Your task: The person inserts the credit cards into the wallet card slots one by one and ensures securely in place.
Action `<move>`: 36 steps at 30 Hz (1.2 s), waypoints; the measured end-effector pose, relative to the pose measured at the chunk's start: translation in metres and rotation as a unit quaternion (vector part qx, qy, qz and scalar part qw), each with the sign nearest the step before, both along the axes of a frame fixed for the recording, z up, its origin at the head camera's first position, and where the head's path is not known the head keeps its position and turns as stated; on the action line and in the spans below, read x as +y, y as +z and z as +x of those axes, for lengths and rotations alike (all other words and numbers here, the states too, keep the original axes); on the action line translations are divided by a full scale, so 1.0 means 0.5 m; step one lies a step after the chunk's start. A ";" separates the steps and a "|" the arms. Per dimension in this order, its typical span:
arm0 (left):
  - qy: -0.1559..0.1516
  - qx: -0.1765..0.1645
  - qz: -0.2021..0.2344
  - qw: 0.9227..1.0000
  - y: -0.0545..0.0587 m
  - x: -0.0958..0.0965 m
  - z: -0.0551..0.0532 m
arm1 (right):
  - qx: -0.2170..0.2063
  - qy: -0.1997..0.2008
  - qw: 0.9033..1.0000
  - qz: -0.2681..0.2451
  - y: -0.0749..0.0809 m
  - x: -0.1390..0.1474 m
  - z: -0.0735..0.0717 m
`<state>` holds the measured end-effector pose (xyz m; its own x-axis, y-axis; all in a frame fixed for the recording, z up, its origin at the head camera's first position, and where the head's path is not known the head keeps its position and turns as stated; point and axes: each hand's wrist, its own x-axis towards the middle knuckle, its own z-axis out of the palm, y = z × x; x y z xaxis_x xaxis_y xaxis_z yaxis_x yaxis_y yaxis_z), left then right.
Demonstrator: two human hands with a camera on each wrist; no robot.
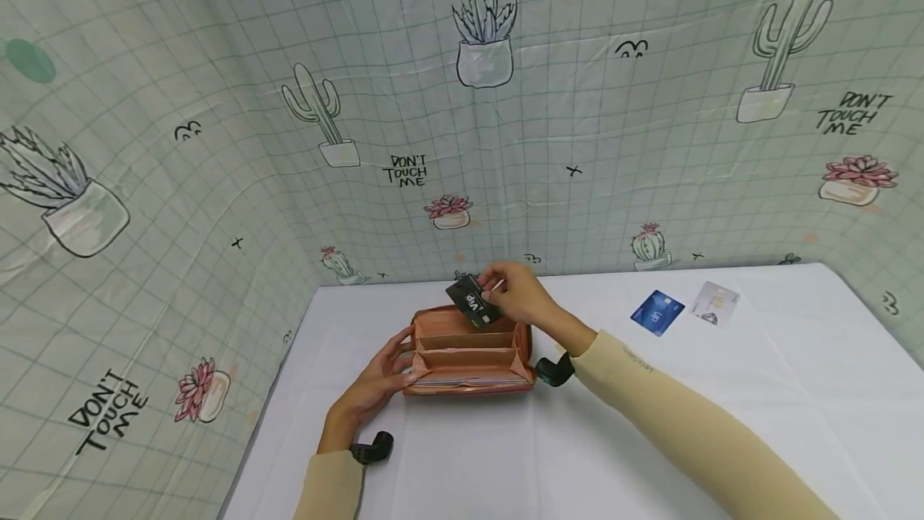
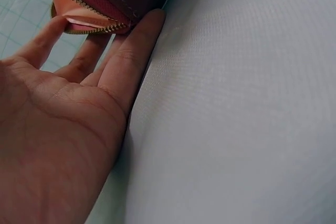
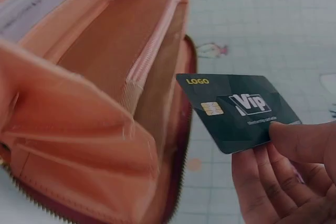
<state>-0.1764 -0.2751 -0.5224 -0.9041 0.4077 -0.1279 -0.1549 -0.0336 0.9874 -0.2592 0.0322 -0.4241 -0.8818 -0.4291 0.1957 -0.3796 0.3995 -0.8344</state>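
Black card (image 1: 472, 301): pinched between the thumb and fingers of my right grip (image 1: 516, 291), over the rear of the open wallet (image 1: 472, 359).
Wallet: unzipped, near the far edge of the bench (image 1: 794, 359), closer to its far left corner; my left grip (image 1: 378, 375) holds one end.
Blue card (image 1: 658, 312), pale card (image 1: 715, 303): side by side toward the far right corner.
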 end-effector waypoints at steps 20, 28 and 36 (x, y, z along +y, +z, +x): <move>0.002 0.004 0.001 1.000 -0.005 0.000 -0.001 | 0.042 0.033 0.997 0.063 -0.020 -0.083 -0.045; 0.005 0.005 0.006 1.000 -0.004 0.002 0.001 | 0.092 0.060 0.990 0.093 -0.013 -0.091 -0.047; 0.004 0.003 0.001 1.000 -0.003 0.004 0.003 | 0.128 0.108 0.974 0.154 -0.008 -0.099 -0.050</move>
